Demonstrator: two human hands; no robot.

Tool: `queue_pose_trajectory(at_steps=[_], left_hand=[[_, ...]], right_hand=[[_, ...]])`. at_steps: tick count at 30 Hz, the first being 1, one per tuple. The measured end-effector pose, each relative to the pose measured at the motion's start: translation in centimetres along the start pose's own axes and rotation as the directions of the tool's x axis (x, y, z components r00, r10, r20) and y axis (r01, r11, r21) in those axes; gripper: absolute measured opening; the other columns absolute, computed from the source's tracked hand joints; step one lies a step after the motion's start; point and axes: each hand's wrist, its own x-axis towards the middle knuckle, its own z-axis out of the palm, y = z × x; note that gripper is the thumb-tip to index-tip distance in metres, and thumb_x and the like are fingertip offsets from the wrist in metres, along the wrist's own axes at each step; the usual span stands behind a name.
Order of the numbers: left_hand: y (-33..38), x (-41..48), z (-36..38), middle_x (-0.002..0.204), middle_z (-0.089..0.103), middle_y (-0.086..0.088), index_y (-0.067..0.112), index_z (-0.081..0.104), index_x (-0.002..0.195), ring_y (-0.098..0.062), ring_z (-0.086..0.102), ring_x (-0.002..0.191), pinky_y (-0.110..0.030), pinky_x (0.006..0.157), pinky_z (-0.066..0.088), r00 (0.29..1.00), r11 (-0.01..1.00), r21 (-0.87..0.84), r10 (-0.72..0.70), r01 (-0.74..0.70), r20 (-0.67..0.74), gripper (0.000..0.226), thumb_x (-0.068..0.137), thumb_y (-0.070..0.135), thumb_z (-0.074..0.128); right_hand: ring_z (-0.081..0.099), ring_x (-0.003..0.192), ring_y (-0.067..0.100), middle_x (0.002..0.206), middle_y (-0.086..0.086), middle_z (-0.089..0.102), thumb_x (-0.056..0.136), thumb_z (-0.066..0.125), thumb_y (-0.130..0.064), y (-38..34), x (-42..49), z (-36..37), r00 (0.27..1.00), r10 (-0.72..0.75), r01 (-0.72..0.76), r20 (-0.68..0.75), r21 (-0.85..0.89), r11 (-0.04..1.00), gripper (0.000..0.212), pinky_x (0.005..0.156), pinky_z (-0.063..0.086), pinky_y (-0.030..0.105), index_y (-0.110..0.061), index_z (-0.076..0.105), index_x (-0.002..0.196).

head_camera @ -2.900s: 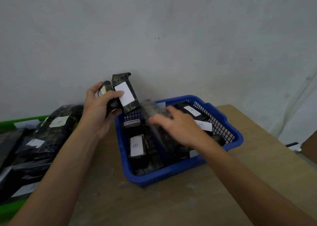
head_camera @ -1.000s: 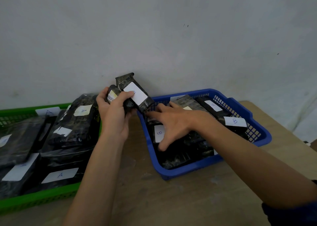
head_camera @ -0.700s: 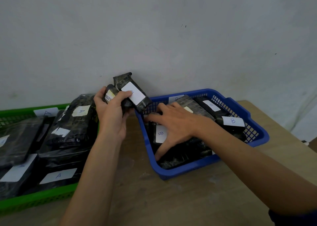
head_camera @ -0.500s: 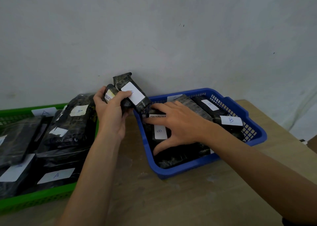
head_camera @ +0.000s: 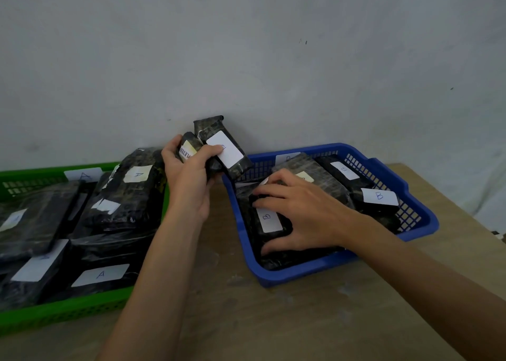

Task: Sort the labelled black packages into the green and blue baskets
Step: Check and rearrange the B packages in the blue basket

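Green basket [head_camera: 68, 315], left of the blue basket [head_camera: 301, 274], is lying full of A packs [head_camera: 128, 196]. The left hand [head_camera: 189, 180], over the blue basket's left rim, is clutching two packs [head_camera: 227, 152] in curled fingers, and I think one could be slipping out of so small a grip. Inside the blue basket, the right hand [head_camera: 301, 210] is spanning a B pack [head_camera: 269, 219], with thumb and fingertips curling on its ends. Free room is showing only along its right wall.

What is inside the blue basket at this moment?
Black packages with white labels, at least two marked B. The right hand lies over the middle ones; what is beneath it, the lower layers and the basket floor are hidden.
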Motion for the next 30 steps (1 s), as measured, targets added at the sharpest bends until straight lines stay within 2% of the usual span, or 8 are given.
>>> queue_pose_trajectory(at_steps=[5, 8, 13, 17, 19, 25, 28, 30], left_hand=[[-0.1, 0.1, -0.1, 0.118, 0.064, 0.003, 0.029, 0.043, 0.142, -0.013, 0.068, 0.093, -0.024, 0.057, 0.056, 1.000, 1.000, -0.001, 0.000, 0.000, 0.002, 0.073, 0.083, 0.002, 0.076], [-0.1, 0.1, -0.1, 0.120, 0.064, 0.002, 0.029, 0.043, 0.142, -0.013, 0.068, 0.094, -0.023, 0.056, 0.056, 1.000, 1.000, -0.007, -0.004, 0.004, 0.006, 0.074, 0.083, 0.001, 0.076], [-0.1, 0.0, -0.1, 0.119, 0.064, 0.000, 0.029, 0.042, 0.144, -0.017, 0.070, 0.096, -0.030, 0.063, 0.058, 0.999, 1.000, 0.014, -0.008, 0.007, 0.044, 0.076, 0.083, 0.000, 0.077], [-0.1, -0.1, -0.1, 0.117, 0.065, 0.002, 0.029, 0.042, 0.143, -0.017, 0.070, 0.096, -0.030, 0.064, 0.057, 0.999, 0.999, 0.031, 0.019, -0.019, 0.027, 0.077, 0.081, 0.001, 0.078], [-0.1, 0.0, -0.1, 0.120, 0.065, 0.002, 0.030, 0.042, 0.143, -0.019, 0.070, 0.101, -0.029, 0.065, 0.058, 1.000, 0.999, 0.034, 0.023, -0.024, 0.017, 0.078, 0.080, 0.001, 0.079], [-0.2, -0.1, 0.0, 0.128, 0.064, -0.003, 0.032, 0.044, 0.141, -0.024, 0.070, 0.110, -0.033, 0.074, 0.064, 0.999, 0.998, 0.035, 0.045, -0.045, 0.000, 0.081, 0.077, 0.000, 0.083], [-0.2, -0.2, 0.1, 0.127, 0.063, -0.002, 0.031, 0.043, 0.143, -0.023, 0.069, 0.110, -0.041, 0.085, 0.064, 0.998, 0.997, 0.045, 0.068, -0.068, 0.020, 0.084, 0.076, -0.002, 0.084], [-0.1, -0.5, 0.3, 0.120, 0.063, 0.002, 0.030, 0.042, 0.144, -0.016, 0.069, 0.103, -0.035, 0.082, 0.064, 0.994, 0.993, 0.064, 0.096, -0.099, 0.044, 0.085, 0.077, -0.003, 0.083]], right_hand=[[0.051, 0.126, 0.024, 0.142, 0.000, 0.063, 0.090, 0.052, -0.075, -1.1, -0.8, 0.1, 0.999, -0.044, 0.044, 0.007, -0.062, 0.997, 0.076, 0.093, 0.052, 0.036, -0.018, 0.064, 0.138], [0.064, 0.112, 0.018, 0.129, -0.002, 0.071, 0.099, 0.047, -0.062, -1.6, -1.3, 0.0, 0.999, -0.016, 0.020, -0.051, 0.082, 0.996, 0.058, 0.091, 0.055, 0.037, -0.020, 0.069, 0.131], [0.063, 0.090, 0.012, 0.092, -0.011, 0.074, 0.096, 0.054, -0.039, 0.4, 0.7, -0.6, 0.930, 0.272, -0.208, -0.248, 0.254, 0.944, 0.028, 0.091, 0.045, 0.043, -0.025, 0.076, 0.107], [0.055, 0.113, 0.017, 0.109, -0.008, 0.068, 0.084, 0.052, -0.073, 1.5, 3.0, -1.7, 0.911, 0.378, -0.384, 0.165, 0.009, 0.923, 0.056, 0.109, 0.028, 0.043, -0.036, 0.060, 0.126], [0.058, 0.109, 0.020, 0.104, -0.007, 0.067, 0.082, 0.059, -0.069, 1.2, 4.2, -1.3, 0.889, 0.382, -0.382, 0.253, -0.052, 0.923, 0.056, 0.111, 0.028, 0.045, -0.033, 0.058, 0.125], [0.061, 0.106, 0.026, 0.096, -0.002, 0.068, 0.085, 0.068, -0.059, 1.1, 6.7, 0.5, 0.859, 0.512, -0.511, -0.008, -0.074, 0.856, 0.044, 0.106, 0.028, 0.046, -0.023, 0.058, 0.108], [0.065, 0.102, 0.026, 0.089, -0.002, 0.071, 0.093, 0.066, -0.038, 1.9, 6.2, 0.7, 0.836, 0.544, -0.530, -0.073, 0.150, 0.835, 0.018, 0.106, 0.037, 0.042, -0.022, 0.071, 0.101], [0.070, 0.089, 0.019, 0.088, -0.003, 0.077, 0.096, 0.065, -0.027, 1.6, 5.4, -1.0, 0.714, 0.669, -0.498, -0.207, 0.522, 0.692, 0.015, 0.091, 0.051, 0.036, -0.018, 0.076, 0.095]])
